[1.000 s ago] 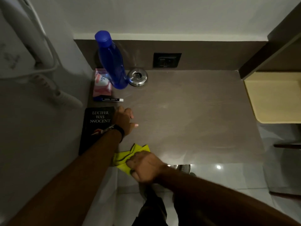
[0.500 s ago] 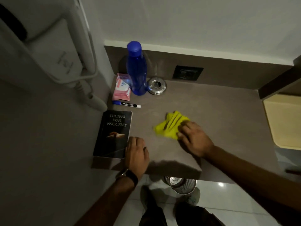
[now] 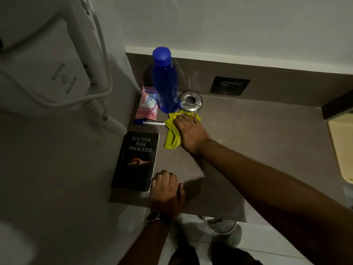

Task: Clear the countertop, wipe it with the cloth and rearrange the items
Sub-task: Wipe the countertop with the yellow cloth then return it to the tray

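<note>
My right hand (image 3: 188, 133) presses flat on a yellow cloth (image 3: 172, 133) on the brown countertop (image 3: 257, 142), just in front of the blue bottle (image 3: 165, 81) and the steel ashtray (image 3: 190, 101). The cloth touches the tip of a blue-capped pen (image 3: 149, 122). A pink tissue pack (image 3: 147, 106) lies left of the bottle. A black book (image 3: 137, 161) lies along the left edge. My left hand (image 3: 167, 192) rests near the front edge beside the book's corner, fingers curled, holding nothing.
A white wall-mounted hair dryer with its cord (image 3: 57, 73) hangs on the left wall. A black socket plate (image 3: 230, 86) sits in the backsplash. A yellowish surface (image 3: 342, 150) lies at the right. Below the counter edge stands a metal bin (image 3: 220, 225) on a tiled floor.
My right hand has slid the yellow cloth from the front edge across the counter and back-left to the bottle and ashtray. My left hand has drawn back from the book to the front edge.
</note>
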The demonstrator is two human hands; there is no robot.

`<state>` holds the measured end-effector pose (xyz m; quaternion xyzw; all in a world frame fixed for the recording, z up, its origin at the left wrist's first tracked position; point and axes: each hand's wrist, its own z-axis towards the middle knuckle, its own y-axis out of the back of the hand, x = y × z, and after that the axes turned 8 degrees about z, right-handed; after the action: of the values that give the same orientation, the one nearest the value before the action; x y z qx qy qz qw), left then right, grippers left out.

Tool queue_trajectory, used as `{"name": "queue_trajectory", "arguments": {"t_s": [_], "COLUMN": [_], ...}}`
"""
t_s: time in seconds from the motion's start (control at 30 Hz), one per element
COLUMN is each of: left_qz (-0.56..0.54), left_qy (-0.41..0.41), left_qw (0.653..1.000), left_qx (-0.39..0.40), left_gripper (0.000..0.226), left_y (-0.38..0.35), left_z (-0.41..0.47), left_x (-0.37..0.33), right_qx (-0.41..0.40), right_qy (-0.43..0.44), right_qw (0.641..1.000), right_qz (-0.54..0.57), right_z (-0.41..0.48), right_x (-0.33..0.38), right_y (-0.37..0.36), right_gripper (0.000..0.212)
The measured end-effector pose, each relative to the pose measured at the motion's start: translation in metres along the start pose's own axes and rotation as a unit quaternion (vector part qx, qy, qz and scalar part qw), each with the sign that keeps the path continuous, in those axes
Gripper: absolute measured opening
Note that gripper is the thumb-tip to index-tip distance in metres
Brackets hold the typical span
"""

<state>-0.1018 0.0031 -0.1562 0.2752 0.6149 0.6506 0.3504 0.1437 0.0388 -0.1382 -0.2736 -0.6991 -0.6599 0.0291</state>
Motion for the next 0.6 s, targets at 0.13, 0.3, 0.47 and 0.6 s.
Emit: {"name": "queue_trajectory", "arguments": {"t_s": [0.13, 0.3, 0.47, 0.6], "left_qz": [-0.002, 0.024, 0.048, 0.038], "left_qy": [0.003, 0.015, 0.016, 0.032], "left_qw": [0.999, 0.994, 0.993, 0.994], "left_qx": [0.055, 0.11, 0.105, 0.093], "left_gripper": [0.025, 0.026, 0.029, 0.024], "left_y": [0.004, 0.014, 0.005, 0.003], "left_z": [0.004, 0.022, 0.044, 0.048], "left_x": [0.001, -0.006, -0.007, -0.009], "right_qx": [-0.013, -0.013, -0.074, -0.145], "right_qy": [-0.001, 0.067, -0.038, -0.196], "right_qw": [0.999, 0.998, 0.996, 0.97], "right_qz": [0.041, 0.007, -0.034, -0.028], "right_z": [0.004, -0.054, -0.103, -0.118], "right_x": [0.004, -0.029, -0.103, -0.122], "right_y": [0.0, -0.009, 0.009, 0.017], "right_gripper": [0.066, 0.06, 0.061, 0.058]}}
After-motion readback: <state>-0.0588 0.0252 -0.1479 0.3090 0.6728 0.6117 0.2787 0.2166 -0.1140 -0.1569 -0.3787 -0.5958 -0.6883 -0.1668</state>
